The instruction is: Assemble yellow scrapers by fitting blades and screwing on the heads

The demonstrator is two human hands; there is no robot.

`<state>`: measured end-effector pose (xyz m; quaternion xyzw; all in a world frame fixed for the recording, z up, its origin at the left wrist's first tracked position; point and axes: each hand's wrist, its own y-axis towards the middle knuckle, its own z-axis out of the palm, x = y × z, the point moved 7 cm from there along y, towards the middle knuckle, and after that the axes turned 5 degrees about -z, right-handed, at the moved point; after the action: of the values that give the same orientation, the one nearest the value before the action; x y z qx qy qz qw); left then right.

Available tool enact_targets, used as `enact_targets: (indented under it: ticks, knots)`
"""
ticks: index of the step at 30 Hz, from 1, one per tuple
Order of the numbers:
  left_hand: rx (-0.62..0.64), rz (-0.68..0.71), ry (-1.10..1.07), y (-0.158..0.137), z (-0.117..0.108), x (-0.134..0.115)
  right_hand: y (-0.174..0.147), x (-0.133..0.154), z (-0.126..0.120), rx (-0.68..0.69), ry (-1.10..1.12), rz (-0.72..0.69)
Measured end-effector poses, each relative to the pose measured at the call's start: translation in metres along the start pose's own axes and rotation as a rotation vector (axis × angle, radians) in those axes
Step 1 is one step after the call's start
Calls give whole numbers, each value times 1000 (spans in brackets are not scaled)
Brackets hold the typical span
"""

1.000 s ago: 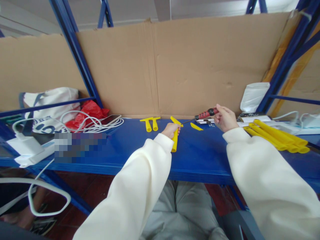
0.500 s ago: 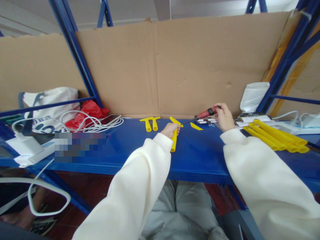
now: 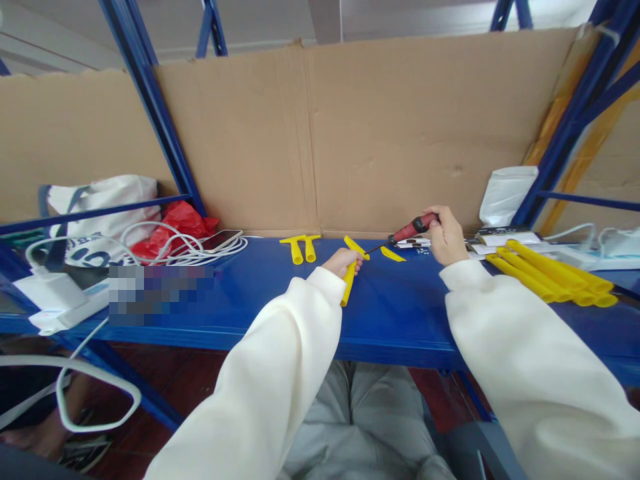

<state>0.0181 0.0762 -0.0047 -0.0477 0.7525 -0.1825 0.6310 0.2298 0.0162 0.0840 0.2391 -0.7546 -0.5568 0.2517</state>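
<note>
My left hand is closed around a yellow plastic T-shaped handle, whose tube end points toward me. In my right hand is the grip end of a red and black screwdriver. Its thin shaft slants down to the left and meets the handle's crosspiece just beyond my left fingers; the exact contact at the tip is too small to make out. A loose yellow curved piece lies on the blue shelf between my hands. Two yellow T-shaped pieces rest behind my left hand.
Several yellow tubes are stacked at the right, beside small boxes and a white pouch. At the left are white cables, a red plastic bag, a cloth bag and a power strip. Cardboard stands behind.
The yellow handle in my left hand has tilted slightly, its head shifting a little to the right. My right fingers have shifted slightly on the screwdriver, which stays at the handle.
</note>
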Motion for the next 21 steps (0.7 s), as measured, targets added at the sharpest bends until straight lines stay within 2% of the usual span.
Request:
enact_targets:
  ticks: [6, 12, 21]
  knots:
    - [-3, 6, 12, 1, 0, 0, -1, -1, 2, 9, -58, 32]
    - [-15, 2, 5, 1, -2, 1, -4, -12, 2, 24, -169, 176]
    - [-24, 10, -8, 4, -3, 1, -4, -19, 4, 5, 17, 226]
